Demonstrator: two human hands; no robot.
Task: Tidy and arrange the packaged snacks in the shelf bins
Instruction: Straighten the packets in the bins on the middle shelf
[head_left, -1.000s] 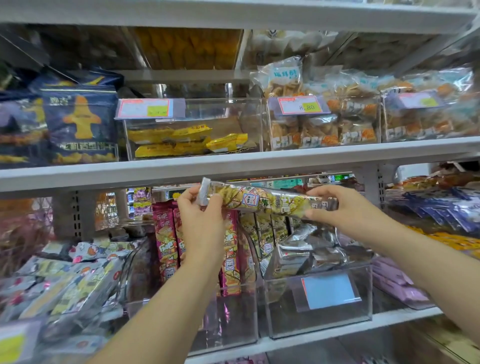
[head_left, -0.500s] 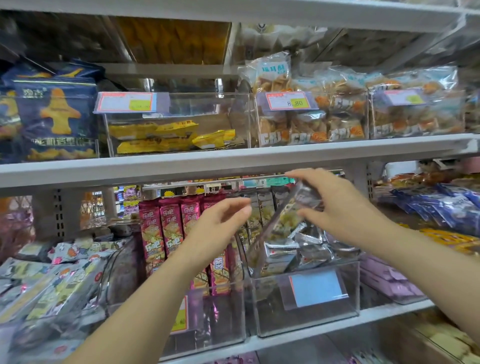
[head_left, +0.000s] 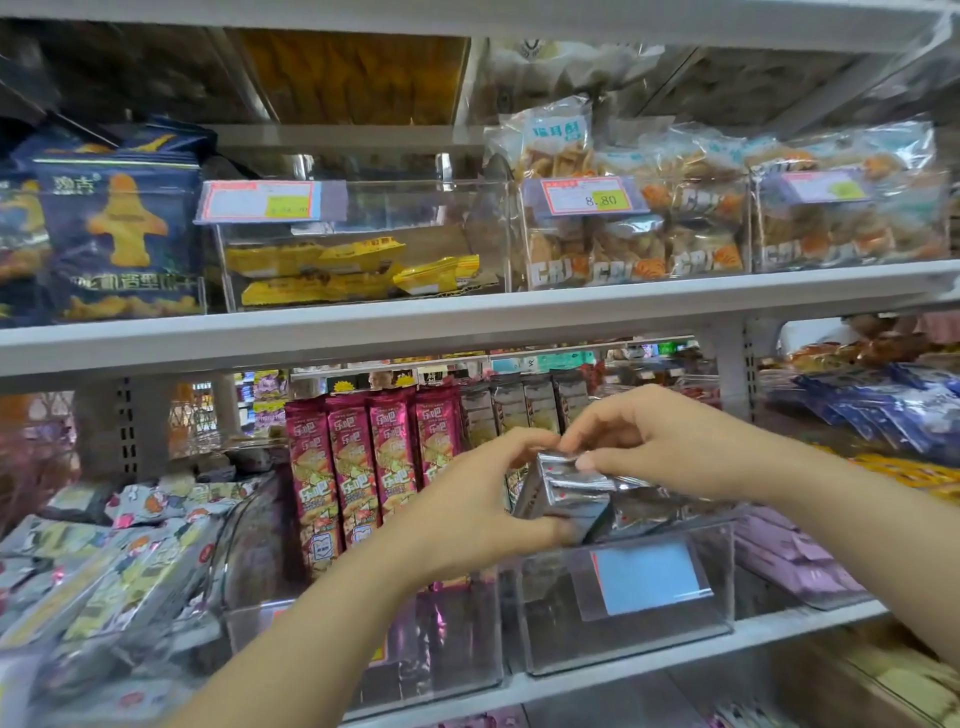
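Silver foil snack packets (head_left: 566, 493) stand bunched in a clear plastic bin (head_left: 623, 634) on the lower shelf. My left hand (head_left: 467, 514) grips the bunch from the left, thumb under its lower edge. My right hand (head_left: 660, 441) pinches the top of the same packets from the right. Behind them more of the long packets stand upright (head_left: 524, 405). In the bin to the left, pink long packets (head_left: 363, 457) stand in a row.
The white upper shelf (head_left: 467, 312) hangs just above my hands, holding bins of yellow packets (head_left: 332, 270) and bagged biscuits (head_left: 623, 228). Loose grey packets (head_left: 104, 561) fill the bin at left. Purple and blue packs (head_left: 883, 415) lie at right.
The long packet I held across with both hands was tipped down into the bin by my right hand. Both hands have dropped and now hold the silver packets.
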